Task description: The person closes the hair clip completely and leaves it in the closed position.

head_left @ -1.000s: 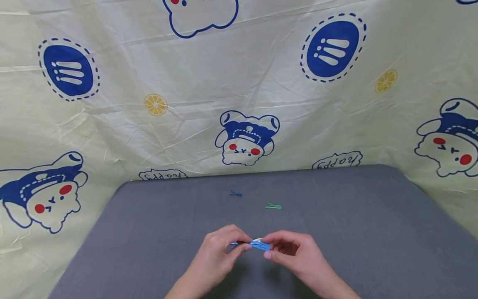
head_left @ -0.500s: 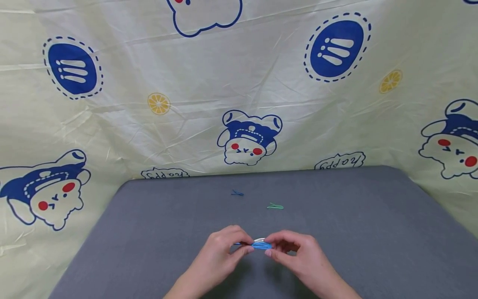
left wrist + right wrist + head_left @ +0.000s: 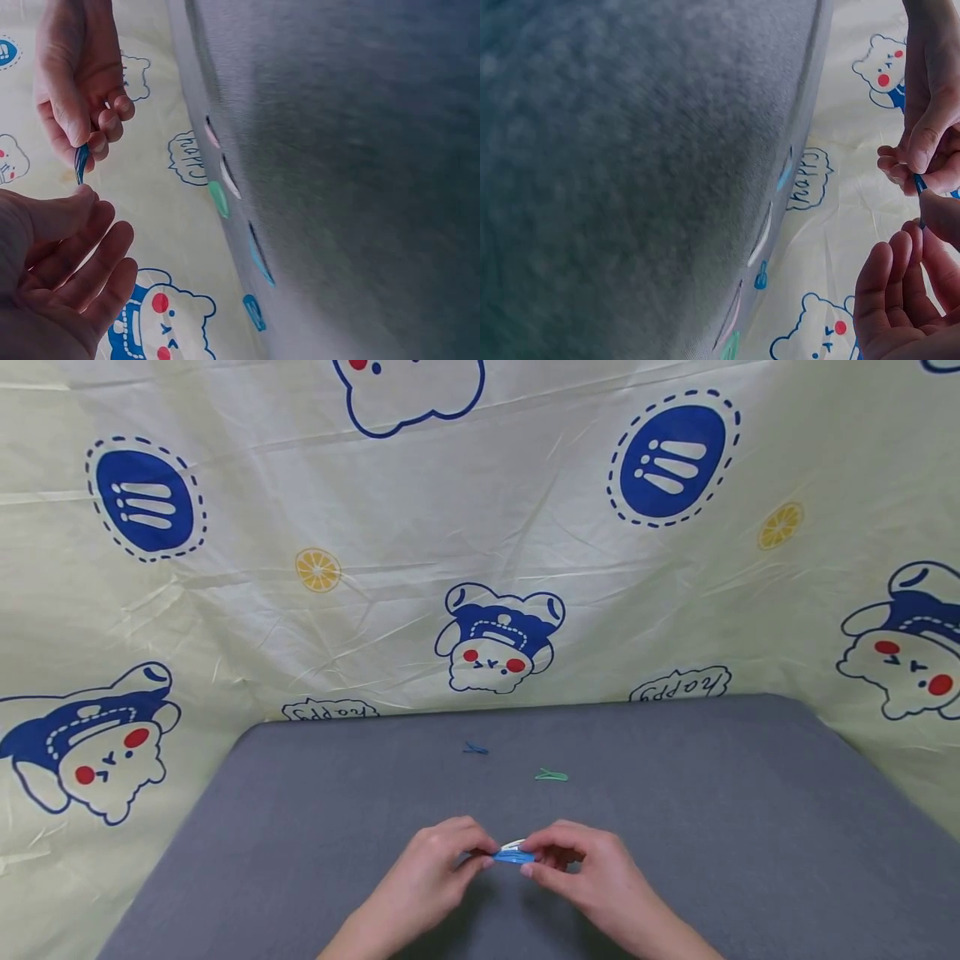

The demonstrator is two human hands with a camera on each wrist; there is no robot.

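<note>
Between my hands is a blue snap hair clip (image 3: 513,857), held just above the table. My left hand (image 3: 435,870) pinches its left end with thumb and forefinger. At the other end, my right hand (image 3: 588,870) holds the clip between thumb and fingers. In the left wrist view the clip (image 3: 81,163) is seen edge-on, thin and slightly curved. Part of it is covered by fingertips. Just behind it in the head view shows part of a white hair clip (image 3: 512,844).
On the grey table (image 3: 300,827) lie a green hair clip (image 3: 551,775) and a dark blue one (image 3: 476,748). The left wrist view also shows a pink clip (image 3: 212,133) and a light blue clip (image 3: 261,257). A printed sheet (image 3: 390,510) hangs behind.
Both hands have shifted slightly left with the blue hair clip. Slots on its face, visible a second ago, are harder to make out now. The green and dark blue clips have stayed put.
</note>
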